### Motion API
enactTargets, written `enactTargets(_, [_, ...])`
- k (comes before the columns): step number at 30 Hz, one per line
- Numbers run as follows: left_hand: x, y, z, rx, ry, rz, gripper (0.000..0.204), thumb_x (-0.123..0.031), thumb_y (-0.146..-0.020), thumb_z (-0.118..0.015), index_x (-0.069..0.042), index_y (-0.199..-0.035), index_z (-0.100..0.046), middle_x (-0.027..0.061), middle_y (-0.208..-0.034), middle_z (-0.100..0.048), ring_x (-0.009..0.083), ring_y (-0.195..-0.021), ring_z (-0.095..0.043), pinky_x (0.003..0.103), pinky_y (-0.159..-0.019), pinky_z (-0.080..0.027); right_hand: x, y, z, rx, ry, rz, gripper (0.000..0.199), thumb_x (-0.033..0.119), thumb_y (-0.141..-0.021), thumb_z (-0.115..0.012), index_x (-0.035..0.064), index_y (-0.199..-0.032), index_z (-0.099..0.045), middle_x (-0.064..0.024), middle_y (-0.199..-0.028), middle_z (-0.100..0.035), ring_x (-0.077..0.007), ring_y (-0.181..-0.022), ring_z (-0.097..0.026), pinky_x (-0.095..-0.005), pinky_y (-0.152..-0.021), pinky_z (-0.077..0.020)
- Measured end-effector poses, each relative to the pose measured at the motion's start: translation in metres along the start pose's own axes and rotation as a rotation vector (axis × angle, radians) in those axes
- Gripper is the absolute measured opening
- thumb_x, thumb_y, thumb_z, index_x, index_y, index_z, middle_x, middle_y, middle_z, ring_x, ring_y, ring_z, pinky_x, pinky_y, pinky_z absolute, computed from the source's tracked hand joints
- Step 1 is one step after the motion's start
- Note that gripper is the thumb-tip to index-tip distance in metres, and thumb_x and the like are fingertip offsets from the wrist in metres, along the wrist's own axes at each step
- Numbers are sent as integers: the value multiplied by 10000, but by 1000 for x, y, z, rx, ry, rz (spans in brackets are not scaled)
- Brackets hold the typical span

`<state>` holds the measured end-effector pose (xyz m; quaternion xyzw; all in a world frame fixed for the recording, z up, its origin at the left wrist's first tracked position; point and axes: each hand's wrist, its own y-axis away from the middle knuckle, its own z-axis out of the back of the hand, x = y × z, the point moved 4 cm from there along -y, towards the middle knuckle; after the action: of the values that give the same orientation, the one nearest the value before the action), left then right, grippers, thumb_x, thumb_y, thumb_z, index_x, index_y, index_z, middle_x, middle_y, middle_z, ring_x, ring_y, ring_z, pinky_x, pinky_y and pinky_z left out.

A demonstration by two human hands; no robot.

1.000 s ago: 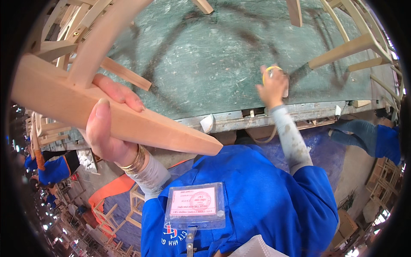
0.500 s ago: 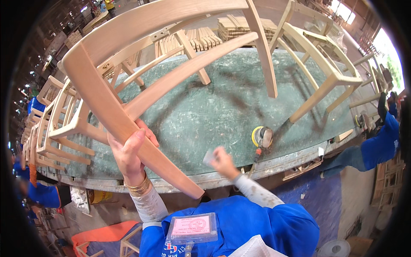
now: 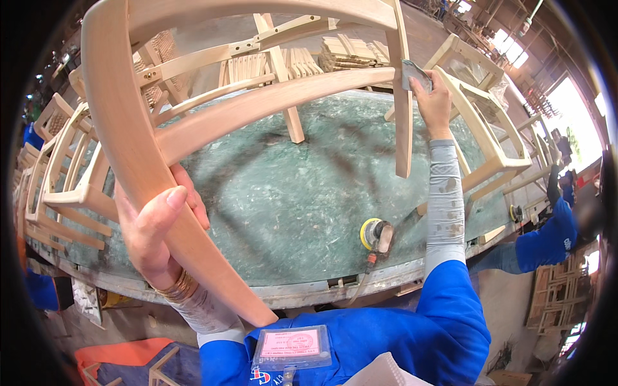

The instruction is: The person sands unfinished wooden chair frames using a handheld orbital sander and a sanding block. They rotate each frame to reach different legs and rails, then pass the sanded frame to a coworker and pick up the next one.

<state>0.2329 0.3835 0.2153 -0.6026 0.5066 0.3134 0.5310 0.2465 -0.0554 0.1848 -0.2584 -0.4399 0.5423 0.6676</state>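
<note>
A pale wooden chair frame (image 3: 273,101) is tilted up in front of me, with its curved rails spanning the view. My left hand (image 3: 151,222) is closed round its near left leg (image 3: 116,116), thumb across the front. At the frame's right leg (image 3: 403,132), my right hand (image 3: 434,103) pinches a small grey sheet that looks like sandpaper (image 3: 412,72) and presses it to the wood near the rail joint. A round sander (image 3: 376,235) with a yellow rim lies on the green-topped workbench (image 3: 290,212), apart from both hands.
More wooden chair frames stand at the right (image 3: 492,164) and the left (image 3: 90,190) of the bench. Stacked wooden parts (image 3: 351,51) lie beyond it. A co-worker in a blue shirt (image 3: 547,238) is at the far right. An orange cloth (image 3: 122,357) lies on the floor.
My right hand has risen from the bench's near edge to the frame's right leg, taking the grey sheet there. The frame and my left hand have shifted slightly left in view.
</note>
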Motion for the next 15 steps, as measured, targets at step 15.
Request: enactTargets(15, [1,-39,-9,138,-129,-34,591,-291,-742,-524,123,-1153,-432,112,-683,-461,105,-415,-416,179,-384,-336,-12,-11,-41,-52,101,75,188,218,-774,-634,39,-796,-579,-175,-652,-609,-364,-626,-608,-417,-595,-467])
